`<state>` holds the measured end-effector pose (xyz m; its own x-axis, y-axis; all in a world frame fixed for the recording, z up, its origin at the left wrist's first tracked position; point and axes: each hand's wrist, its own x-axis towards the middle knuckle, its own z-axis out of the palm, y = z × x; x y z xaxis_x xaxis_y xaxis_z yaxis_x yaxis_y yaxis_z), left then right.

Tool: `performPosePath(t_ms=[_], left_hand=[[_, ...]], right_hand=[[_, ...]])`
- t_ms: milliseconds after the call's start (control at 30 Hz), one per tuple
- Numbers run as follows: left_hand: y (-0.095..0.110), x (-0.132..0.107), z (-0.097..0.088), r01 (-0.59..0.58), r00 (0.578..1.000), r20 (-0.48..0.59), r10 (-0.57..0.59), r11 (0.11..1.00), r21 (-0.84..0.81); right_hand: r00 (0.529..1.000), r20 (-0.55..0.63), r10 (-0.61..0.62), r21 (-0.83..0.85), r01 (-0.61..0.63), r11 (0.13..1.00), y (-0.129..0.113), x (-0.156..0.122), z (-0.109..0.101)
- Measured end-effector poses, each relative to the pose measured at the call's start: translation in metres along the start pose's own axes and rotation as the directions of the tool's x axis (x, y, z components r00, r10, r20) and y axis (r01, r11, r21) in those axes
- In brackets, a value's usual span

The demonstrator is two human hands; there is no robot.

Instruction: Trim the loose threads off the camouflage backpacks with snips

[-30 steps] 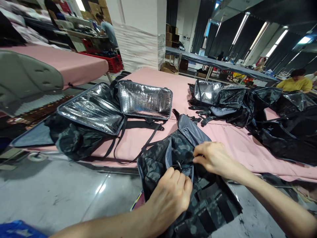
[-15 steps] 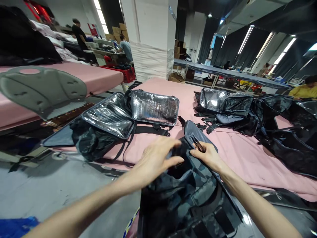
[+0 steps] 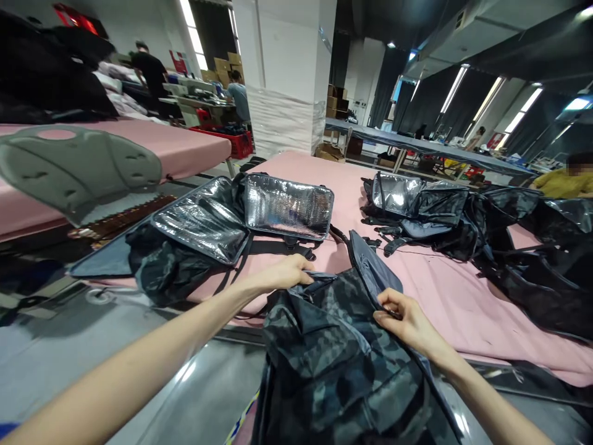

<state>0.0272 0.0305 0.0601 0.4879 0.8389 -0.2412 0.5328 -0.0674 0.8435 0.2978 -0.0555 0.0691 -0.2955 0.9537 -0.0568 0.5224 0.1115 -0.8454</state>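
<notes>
A dark camouflage backpack (image 3: 324, 358) hangs over the near table edge in front of me, its grey-lined flap (image 3: 370, 266) standing open at the top. My left hand (image 3: 293, 273) is closed on the fabric at the upper left edge of the backpack's opening. On the other side, my right hand (image 3: 401, 315) pinches the zippered edge below the flap. Whether a small dark tool is still inside my right fingers cannot be made out.
Silver-lined bags (image 3: 287, 207) lie on the pink table (image 3: 435, 290) ahead. More black bags (image 3: 546, 284) are piled at the right. A grey chair (image 3: 78, 167) stands left, a white pillar (image 3: 287, 74) behind. A person in yellow (image 3: 565, 180) sits at far right.
My left hand has moved from above the opening to grip its left edge. My right hand has shifted down and right along the edge; the dark pointed tool it held no longer shows.
</notes>
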Motion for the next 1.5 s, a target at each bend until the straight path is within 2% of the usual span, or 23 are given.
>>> performPosePath(t_ms=[100,167,200,267,333,400,500,633,767,933,1133,1333,1433,1500], left_hand=[[0.006,-0.002,0.013,0.038,0.998,-0.027,-0.049,0.954,-0.299],[0.015,-0.005,0.019,0.057,0.998,-0.016,-0.068,0.921,-0.386],[0.019,-0.007,0.021,0.060,0.997,-0.012,-0.071,0.915,-0.398],[0.029,-0.010,0.024,0.048,0.998,-0.027,-0.063,0.922,-0.383],[0.037,-0.012,0.027,0.006,0.998,-0.053,-0.026,0.941,-0.338],[0.043,-0.012,0.029,-0.043,0.997,-0.081,0.019,0.952,-0.305],[0.047,-0.012,0.034,-0.042,0.997,-0.071,0.017,0.930,-0.365],[0.048,-0.013,0.037,0.012,0.998,-0.045,-0.039,0.873,-0.487],[0.050,-0.013,0.037,0.015,0.999,-0.036,-0.038,0.870,-0.493],[0.050,-0.013,0.036,0.004,0.999,-0.029,-0.020,0.883,-0.469],[0.049,-0.011,0.036,-0.003,0.999,-0.033,-0.014,0.889,-0.458],[0.046,-0.009,0.037,-0.009,0.999,-0.031,-0.005,0.904,-0.428],[0.046,-0.007,0.034,-0.037,0.998,-0.062,0.017,0.937,-0.348],[0.048,-0.008,0.031,-0.044,0.997,-0.075,0.024,0.961,-0.271]], right_hand=[[1.000,0.028,-0.005,-0.041,0.006,0.999,0.007,-0.002,-0.014],[0.998,0.057,-0.029,-0.118,0.036,0.992,0.007,-0.006,-0.025],[0.997,0.061,-0.045,-0.184,0.056,0.981,0.006,-0.008,-0.031],[0.994,-0.004,-0.106,-0.372,0.096,0.923,-0.004,-0.011,-0.039],[0.973,-0.098,-0.210,-0.568,0.118,0.815,-0.018,-0.012,-0.042],[0.950,-0.091,-0.298,-0.691,0.155,0.706,-0.033,-0.009,-0.039],[0.933,0.041,-0.356,-0.757,0.261,0.598,-0.048,0.002,-0.031],[0.892,0.048,-0.449,-0.789,0.309,0.530,-0.051,0.015,-0.028],[0.891,0.075,-0.447,-0.774,0.334,0.537,-0.055,0.021,-0.028],[0.925,0.095,-0.367,-0.712,0.321,0.625,-0.061,0.024,-0.025],[0.929,0.088,-0.360,-0.619,0.335,0.711,-0.059,0.026,-0.027],[0.926,0.112,-0.359,-0.667,0.338,0.664,-0.058,0.030,-0.023],[0.922,0.151,-0.358,-0.668,0.362,0.651,-0.060,0.032,-0.017],[0.921,0.152,-0.359,-0.640,0.368,0.674,-0.061,0.032,-0.017]])
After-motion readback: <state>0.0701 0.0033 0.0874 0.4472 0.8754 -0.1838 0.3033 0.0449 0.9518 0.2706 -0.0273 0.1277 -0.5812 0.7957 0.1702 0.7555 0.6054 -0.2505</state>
